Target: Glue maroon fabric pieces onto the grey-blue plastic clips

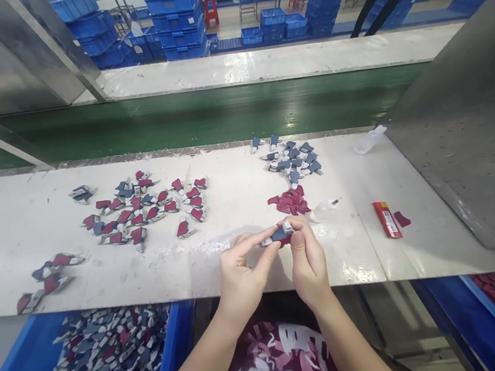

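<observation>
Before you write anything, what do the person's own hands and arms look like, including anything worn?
The left hand and right hand are ungloved, with no ring or watch visible. Both forearms show no sleeves. Between them is a maroon, pink and white patterned top.

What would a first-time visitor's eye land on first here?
Probably the person's left hand and right hand, front and centre, both gripping one small blue, white and dark red part. Next, perhaps, the scattered red and blue parts on the left of the white table, and the small heap of dark red pieces just beyond the hands. In the background, a tall stack of blue crates stands out.
</observation>
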Demonstrator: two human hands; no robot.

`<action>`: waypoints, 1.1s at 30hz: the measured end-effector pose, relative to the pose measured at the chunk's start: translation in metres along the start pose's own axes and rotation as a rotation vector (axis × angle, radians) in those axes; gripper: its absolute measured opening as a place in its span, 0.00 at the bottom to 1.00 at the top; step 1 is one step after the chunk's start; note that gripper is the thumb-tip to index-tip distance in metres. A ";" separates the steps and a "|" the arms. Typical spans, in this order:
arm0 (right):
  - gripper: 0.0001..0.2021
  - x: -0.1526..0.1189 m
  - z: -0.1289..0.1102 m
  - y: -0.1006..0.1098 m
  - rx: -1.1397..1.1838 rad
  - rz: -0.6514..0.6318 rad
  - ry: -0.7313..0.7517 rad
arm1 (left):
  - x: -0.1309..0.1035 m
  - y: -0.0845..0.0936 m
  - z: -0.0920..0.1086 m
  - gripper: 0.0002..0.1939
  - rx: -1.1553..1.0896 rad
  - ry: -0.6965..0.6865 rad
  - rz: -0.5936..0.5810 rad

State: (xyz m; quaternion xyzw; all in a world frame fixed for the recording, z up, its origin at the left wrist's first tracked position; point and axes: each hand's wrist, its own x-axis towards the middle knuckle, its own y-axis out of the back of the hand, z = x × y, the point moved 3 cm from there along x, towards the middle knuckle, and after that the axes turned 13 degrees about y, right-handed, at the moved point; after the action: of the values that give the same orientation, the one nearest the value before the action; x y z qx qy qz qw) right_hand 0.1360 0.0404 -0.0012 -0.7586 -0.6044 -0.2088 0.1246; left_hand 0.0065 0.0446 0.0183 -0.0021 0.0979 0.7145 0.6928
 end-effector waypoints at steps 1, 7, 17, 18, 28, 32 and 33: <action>0.14 -0.001 -0.001 -0.001 -0.041 0.010 0.022 | -0.001 -0.001 0.000 0.12 0.004 -0.001 -0.005; 0.12 -0.006 0.000 -0.004 -0.122 0.067 0.006 | -0.003 -0.007 -0.001 0.12 -0.012 0.049 0.004; 0.10 0.000 -0.010 0.009 -0.018 -0.075 0.041 | -0.007 -0.008 0.001 0.12 -0.080 0.058 0.034; 0.09 0.000 -0.010 0.009 -0.018 -0.059 0.037 | -0.007 -0.009 0.001 0.11 -0.067 0.042 0.027; 0.10 0.000 0.003 0.004 -0.023 -0.028 -0.047 | 0.000 -0.005 -0.004 0.11 0.207 -0.275 -0.014; 0.10 -0.002 0.005 0.003 -0.036 0.015 -0.067 | 0.003 -0.004 -0.008 0.09 0.114 -0.159 0.004; 0.10 -0.002 0.006 0.003 -0.016 0.017 -0.090 | 0.004 -0.004 -0.009 0.09 0.074 -0.111 0.005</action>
State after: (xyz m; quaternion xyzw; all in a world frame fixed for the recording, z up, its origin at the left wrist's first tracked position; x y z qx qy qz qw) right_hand 0.1392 0.0412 -0.0071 -0.7734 -0.6012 -0.1783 0.0929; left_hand 0.0089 0.0476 0.0085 0.0636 0.0855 0.7111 0.6949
